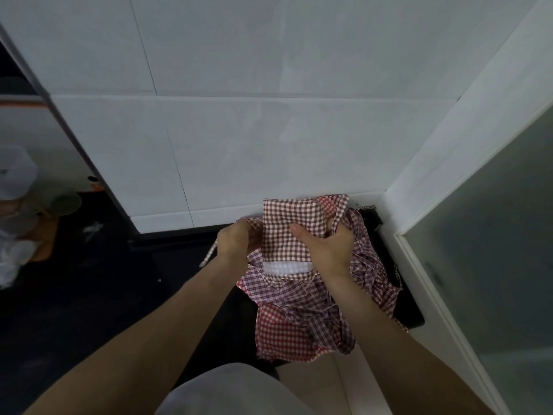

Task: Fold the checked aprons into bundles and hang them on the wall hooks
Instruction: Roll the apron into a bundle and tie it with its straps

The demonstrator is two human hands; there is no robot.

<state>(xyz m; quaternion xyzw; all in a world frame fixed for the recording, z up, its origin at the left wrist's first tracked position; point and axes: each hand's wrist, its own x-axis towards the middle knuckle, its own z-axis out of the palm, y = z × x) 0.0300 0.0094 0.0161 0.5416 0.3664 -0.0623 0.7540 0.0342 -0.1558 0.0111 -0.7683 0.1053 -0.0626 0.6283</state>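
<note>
Checked cloth apron (287, 232) — glossy tiled wall (239, 130).

Likely commercial kitchen or back-of-house corner. Large pale wall tiles (239, 130) with white skirting, dark floor (74, 295), white door frame (434, 181) at right, heap of checked aprons (314, 310), person in white cap (15, 172) at left edge.

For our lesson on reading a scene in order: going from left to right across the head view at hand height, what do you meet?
Loose apron strap → left hand → brown checked apron → right hand → heap of checked aprons → white door frame.
</note>
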